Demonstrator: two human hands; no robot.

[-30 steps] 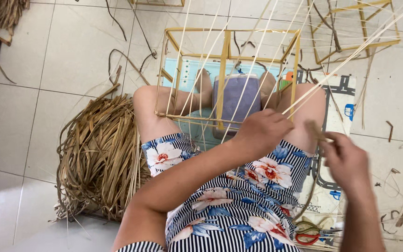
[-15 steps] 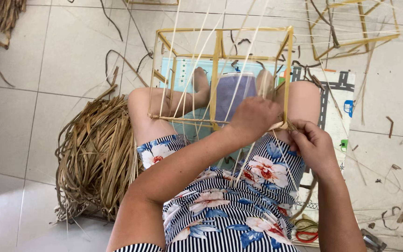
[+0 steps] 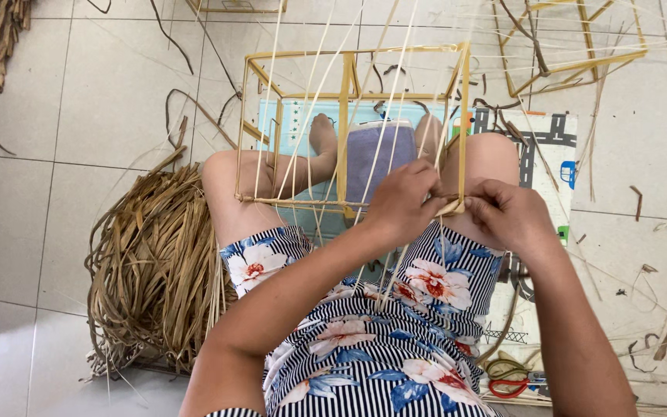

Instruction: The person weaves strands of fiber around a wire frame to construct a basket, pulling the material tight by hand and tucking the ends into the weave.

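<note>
L hand [image 3: 403,205] & R hand [image 3: 507,215] close together, both pinched strip at bamboo frame [image 3: 347,127] near corner; dried-strip pile [image 3: 152,270] lay well left of hands.

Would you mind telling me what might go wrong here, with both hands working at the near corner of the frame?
1. The left hand and right hand pinch at one corner of the bamboo frame, which rests on the knees; a hard pull might tip it.
2. The thin upright strands look loose and could snag or snap.
3. The red-handled scissors lie near the right elbow.
</note>
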